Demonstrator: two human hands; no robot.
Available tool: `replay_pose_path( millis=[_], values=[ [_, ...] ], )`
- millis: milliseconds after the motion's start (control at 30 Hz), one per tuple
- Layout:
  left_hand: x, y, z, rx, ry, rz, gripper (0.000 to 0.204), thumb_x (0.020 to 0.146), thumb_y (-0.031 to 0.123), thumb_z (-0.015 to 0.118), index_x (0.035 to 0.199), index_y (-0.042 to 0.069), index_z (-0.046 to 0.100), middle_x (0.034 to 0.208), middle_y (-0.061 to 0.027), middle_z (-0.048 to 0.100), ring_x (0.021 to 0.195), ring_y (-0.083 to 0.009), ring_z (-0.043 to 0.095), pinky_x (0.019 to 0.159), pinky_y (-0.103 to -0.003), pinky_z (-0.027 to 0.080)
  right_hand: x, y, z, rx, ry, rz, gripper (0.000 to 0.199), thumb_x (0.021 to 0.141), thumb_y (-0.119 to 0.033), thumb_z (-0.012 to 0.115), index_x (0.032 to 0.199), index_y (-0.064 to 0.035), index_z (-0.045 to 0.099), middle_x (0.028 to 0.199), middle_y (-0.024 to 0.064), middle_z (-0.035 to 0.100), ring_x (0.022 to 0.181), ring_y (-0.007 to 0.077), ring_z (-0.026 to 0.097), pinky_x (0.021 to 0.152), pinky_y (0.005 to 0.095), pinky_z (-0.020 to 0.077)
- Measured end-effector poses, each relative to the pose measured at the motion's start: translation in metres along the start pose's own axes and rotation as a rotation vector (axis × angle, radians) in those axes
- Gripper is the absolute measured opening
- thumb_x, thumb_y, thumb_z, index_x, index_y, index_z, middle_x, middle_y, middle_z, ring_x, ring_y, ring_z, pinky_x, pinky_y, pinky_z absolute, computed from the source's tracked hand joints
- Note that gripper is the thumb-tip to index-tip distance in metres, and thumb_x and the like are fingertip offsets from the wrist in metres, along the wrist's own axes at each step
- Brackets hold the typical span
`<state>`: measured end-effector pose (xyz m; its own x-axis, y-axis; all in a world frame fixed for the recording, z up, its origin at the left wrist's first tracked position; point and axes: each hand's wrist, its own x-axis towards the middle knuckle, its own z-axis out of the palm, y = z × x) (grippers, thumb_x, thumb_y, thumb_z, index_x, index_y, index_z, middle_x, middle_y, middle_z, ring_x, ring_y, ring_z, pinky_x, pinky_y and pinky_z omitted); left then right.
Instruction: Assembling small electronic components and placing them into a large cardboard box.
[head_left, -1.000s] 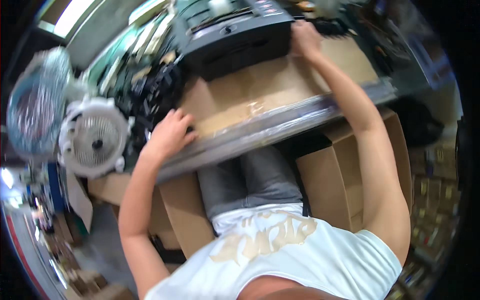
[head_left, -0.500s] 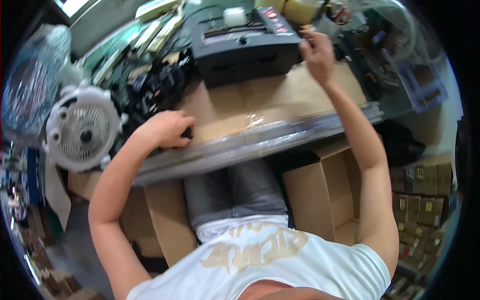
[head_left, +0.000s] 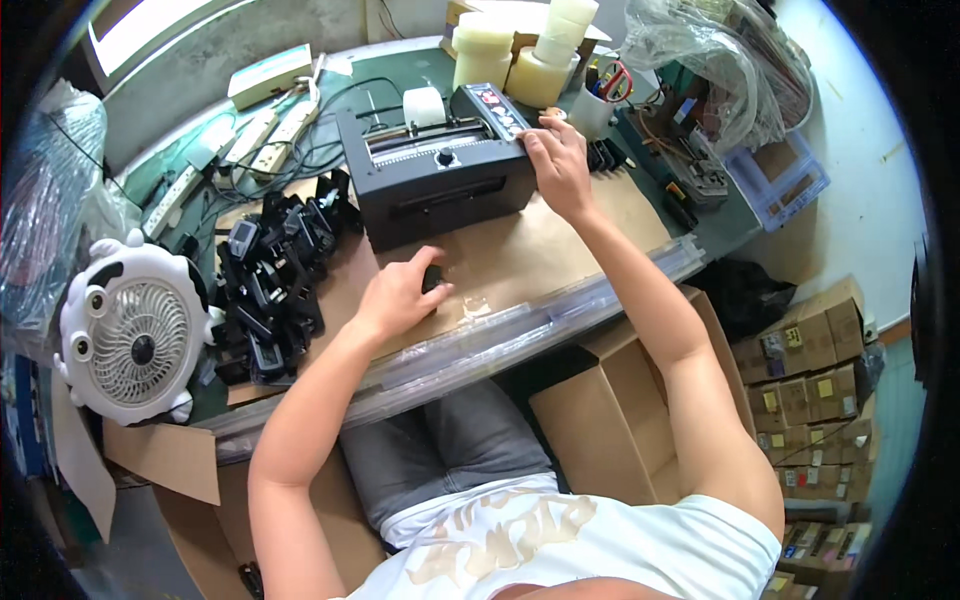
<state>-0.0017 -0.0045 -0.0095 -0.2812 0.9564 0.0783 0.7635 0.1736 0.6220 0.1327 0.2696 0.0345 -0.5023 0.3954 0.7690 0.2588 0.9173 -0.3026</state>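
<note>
The left hand (head_left: 400, 292) has its grip curled around a small black piece (head_left: 432, 278), just in front of the black roll-fed machine (head_left: 450, 205) on the tabletop (head_left: 415, 68). The right hand (head_left: 562, 168) bends half-closed beside the control panel (head_left: 492, 112); what it holds, I cannot tell.

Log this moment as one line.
left hand: holds small black device | right hand: at right end of black machine | left of machine: heap of black devices

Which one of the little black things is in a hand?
The small black piece in the left hand, between thumb and finger. Those in the black heap beside the white fan have no hand on them.
</note>
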Motion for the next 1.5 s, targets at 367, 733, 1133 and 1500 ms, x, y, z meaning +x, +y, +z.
replay_pose_path(
  millis=[367,733,1133,1500],
  values=[
    [-0.004,-0.004,-0.003,-0.363,0.001,-0.034,0.037,0.083,0.027,0.069,0.112,0.007,0.057,0.090,-0.0129,0.067,0.077,-0.0342,0.065,0.070,-0.041,0.053,0.014,0.010,0.019,-0.128,0.013,0.030,0.032,0.098,-0.034,0.051,0.103,-0.0116,0.074,0.125,0.0142,0.058,0.115,0.0334,0.049,0.099,0.0409,0.0383],
    [-0.011,-0.015,0.011,0.213,0.027,0.305,0.023,0.088,0.019,0.063,0.103,0.004,0.053,0.090,-0.0137,0.065,0.074,-0.0269,0.066,0.067,-0.038,0.054,0.016,-0.003,0.012,0.325,0.007,0.465,0.036,0.094,-0.037,0.056,0.088,-0.0071,0.075,0.101,0.0111,0.066,0.095,0.0265,0.057,0.089,0.0374,0.0423],
    [-0.002,-0.004,-0.002,-1.004,-0.192,-0.175,0.022,0.099,0.023,0.049,0.112,0.005,0.047,0.089,-0.0146,0.068,0.062,-0.0175,0.063,0.047,-0.023,0.046,-0.040,-0.089,0.013,1.010,-0.133,1.077,0.017,0.092,-0.022,0.066,0.085,-0.0064,0.064,0.068,-0.0012,0.054,0.055,0.0046,0.046,0.044,0.0156,0.0290],
    [0.004,-0.013,-0.006,-1.514,-0.336,-0.284,0.040,0.098,0.031,0.036,0.113,-0.002,0.053,0.090,-0.0199,0.070,0.060,-0.0160,0.062,0.042,-0.019,0.043,-0.087,-0.122,0.019,1.228,-0.325,0.765,0.013,0.092,-0.016,0.067,0.086,-0.0049,0.064,0.079,0.0003,0.053,0.058,0.0065,0.048,0.054,0.0184,0.0396]
  ],
)
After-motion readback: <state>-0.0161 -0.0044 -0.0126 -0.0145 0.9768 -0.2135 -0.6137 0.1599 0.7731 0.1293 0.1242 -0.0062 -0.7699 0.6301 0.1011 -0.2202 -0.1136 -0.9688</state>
